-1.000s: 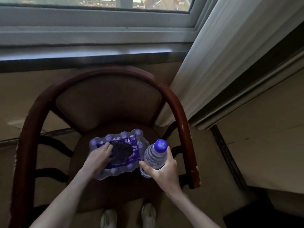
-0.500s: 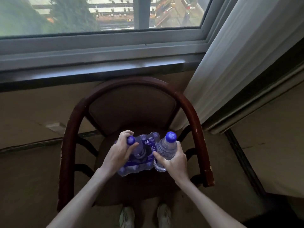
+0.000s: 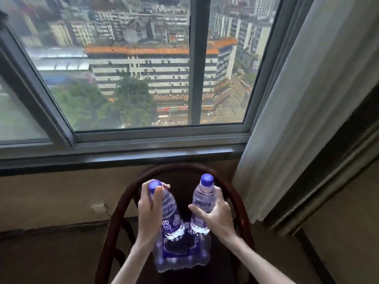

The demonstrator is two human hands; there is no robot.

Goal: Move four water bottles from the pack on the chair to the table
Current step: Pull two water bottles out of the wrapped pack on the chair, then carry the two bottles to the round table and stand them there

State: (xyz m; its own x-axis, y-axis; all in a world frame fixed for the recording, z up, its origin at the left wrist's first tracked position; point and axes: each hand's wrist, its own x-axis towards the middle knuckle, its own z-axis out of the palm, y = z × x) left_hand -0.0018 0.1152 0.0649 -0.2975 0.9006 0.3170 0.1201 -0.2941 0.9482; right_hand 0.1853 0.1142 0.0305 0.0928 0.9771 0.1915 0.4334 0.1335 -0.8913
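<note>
Water bottles, two of them, are out of the shrink-wrapped pack [image 3: 182,255] on the chair [image 3: 114,222]. The left hand [image 3: 148,212] wraps the left bottle [image 3: 170,214] along its side; the right hand [image 3: 217,218] clasps the right bottle [image 3: 204,201] around its middle. No table shows, so by my reckoning none is delivered yet and two more remain to fetch.

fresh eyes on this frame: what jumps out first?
Two water bottles with purple caps, held up centre-bottom: one in the left hand, the left bottle, one in the right hand, the right bottle. Beneath them the torn pack sits on the chair. The window above fills the upper frame.
</note>
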